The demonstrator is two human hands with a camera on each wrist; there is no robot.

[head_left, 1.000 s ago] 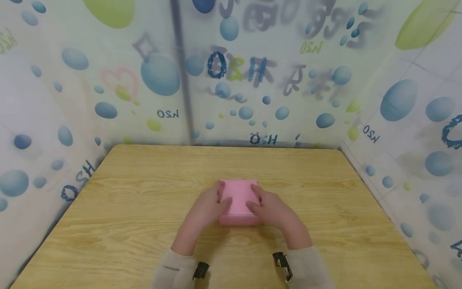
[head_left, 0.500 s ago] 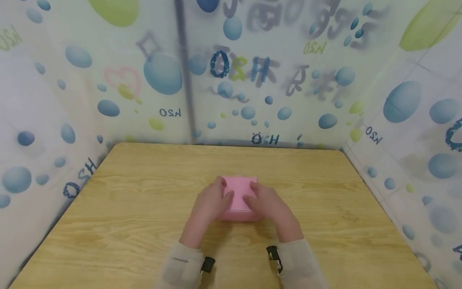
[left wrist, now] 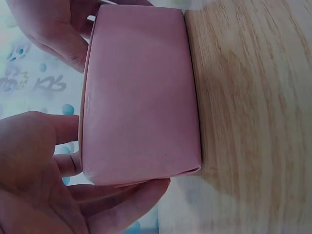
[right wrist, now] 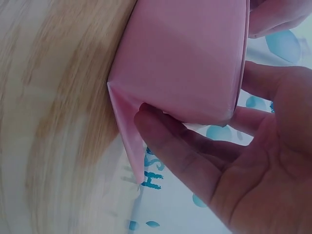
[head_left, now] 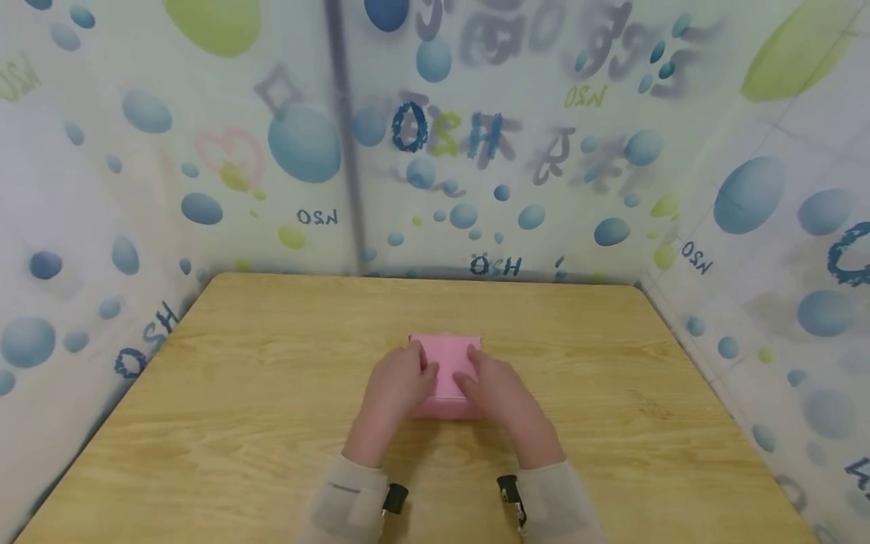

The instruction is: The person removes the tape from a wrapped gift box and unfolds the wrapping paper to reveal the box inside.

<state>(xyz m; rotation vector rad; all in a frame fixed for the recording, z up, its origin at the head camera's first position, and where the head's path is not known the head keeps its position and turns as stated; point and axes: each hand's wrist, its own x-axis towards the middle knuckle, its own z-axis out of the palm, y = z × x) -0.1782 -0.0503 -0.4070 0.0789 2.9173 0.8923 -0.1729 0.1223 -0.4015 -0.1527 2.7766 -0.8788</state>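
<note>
one pink box [head_left: 445, 361] on one table [head_left: 238, 393] — left hand [head_left: 397, 385] and right hand [head_left: 495, 387] both grip it.

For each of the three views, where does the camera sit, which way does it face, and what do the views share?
Head: worn high, looking forward and down at the table; shows both sleeves, left hand and right hand on the pink box.
Left wrist: close beside the box, looking along its side; left hand's fingers show.
Right wrist: close on the opposite side; right hand's fingers under the box.
Shared: all show the box and table.
</note>
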